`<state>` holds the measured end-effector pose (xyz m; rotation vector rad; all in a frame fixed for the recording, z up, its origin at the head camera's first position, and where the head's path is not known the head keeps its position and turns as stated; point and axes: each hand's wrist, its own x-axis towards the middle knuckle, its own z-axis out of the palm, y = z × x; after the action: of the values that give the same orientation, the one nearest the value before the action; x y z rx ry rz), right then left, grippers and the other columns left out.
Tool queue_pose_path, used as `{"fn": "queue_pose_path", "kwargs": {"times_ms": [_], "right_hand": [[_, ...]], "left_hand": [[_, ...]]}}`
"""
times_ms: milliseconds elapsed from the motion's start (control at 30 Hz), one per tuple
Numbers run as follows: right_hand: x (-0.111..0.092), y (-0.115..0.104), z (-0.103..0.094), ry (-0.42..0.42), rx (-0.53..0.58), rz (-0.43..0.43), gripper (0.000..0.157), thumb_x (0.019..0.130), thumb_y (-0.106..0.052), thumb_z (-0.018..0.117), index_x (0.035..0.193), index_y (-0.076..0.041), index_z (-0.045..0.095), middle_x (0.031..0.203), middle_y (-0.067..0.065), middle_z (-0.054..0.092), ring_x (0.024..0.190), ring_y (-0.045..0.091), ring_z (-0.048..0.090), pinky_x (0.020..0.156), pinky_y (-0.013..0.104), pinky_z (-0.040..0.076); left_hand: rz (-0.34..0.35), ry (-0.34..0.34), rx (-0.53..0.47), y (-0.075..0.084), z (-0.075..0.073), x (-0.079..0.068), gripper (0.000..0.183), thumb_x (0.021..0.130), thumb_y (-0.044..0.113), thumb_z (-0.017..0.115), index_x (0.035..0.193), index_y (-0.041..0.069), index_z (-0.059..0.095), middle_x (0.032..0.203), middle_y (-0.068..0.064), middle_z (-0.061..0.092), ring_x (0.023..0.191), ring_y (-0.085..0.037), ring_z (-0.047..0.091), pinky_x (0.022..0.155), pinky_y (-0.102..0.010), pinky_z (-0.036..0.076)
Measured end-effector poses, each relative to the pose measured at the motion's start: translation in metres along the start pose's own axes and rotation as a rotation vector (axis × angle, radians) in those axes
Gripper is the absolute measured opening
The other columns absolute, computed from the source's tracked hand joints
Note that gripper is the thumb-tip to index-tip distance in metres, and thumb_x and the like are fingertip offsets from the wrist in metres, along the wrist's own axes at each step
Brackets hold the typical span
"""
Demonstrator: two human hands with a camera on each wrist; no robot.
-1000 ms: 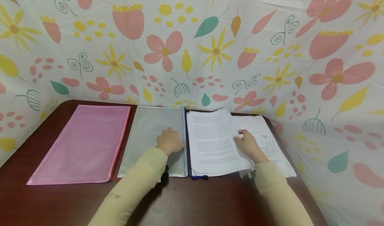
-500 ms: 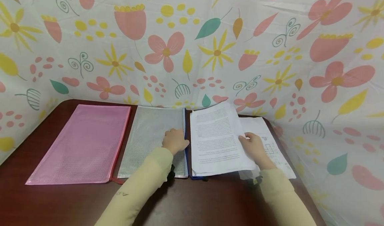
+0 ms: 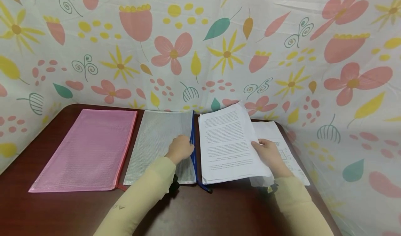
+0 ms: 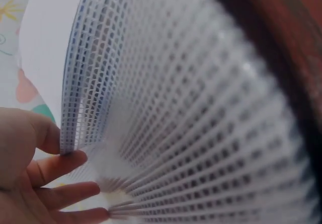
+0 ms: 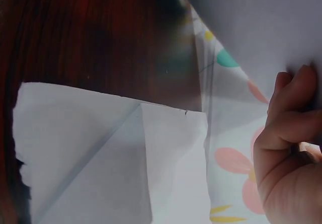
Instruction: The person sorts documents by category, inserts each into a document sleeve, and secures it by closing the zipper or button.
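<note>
A clear mesh zipper pouch with a blue zipper edge lies mid-table. My left hand pinches the upper layer at that edge between thumb and forefinger, raising it so the mouth gapes. In the left wrist view the mesh bows upward, the other fingers spread beneath the lifted layer. Right of the pouch, my right hand pinches the right edge of some printed sheets, thumb on top and fingers underneath. Their right side is tilted up; the left side stays low beside the pouch. The sheets' pale underside shows in the right wrist view.
A pink mesh pouch with a red zipper edge lies at the left. More papers with line drawings lie under and beyond my right hand. A flowered cloth hangs behind the dark wooden table.
My left hand has moved from the pouch's surface to its zipper edge and lifted the top layer. My right hand has taken hold of the printed sheets and raised their right side.
</note>
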<state>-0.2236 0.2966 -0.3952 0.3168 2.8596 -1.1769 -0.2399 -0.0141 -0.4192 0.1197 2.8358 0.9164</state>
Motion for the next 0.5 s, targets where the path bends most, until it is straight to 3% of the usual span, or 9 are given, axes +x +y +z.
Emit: {"fn": "queue_pose_path", "kwargs": {"times_ms": [500], "right_hand": [[0.0014,0.0014,-0.0001,-0.045,0.034,0.028,0.050,0.094,-0.036,0.051,0.125,0.003,0.053,0.084,0.008,0.065,0.062,0.011,0.059,0.055,0.025,0.048]], "left_hand": [[0.081,0.068,-0.046,-0.0042,-0.0006,-0.0061,0.031,0.088,0.013,0.050,0.060,0.014,0.037,0.060,0.000,0.040,0.051,-0.014,0.040,0.042,-0.025,0.032]]}}
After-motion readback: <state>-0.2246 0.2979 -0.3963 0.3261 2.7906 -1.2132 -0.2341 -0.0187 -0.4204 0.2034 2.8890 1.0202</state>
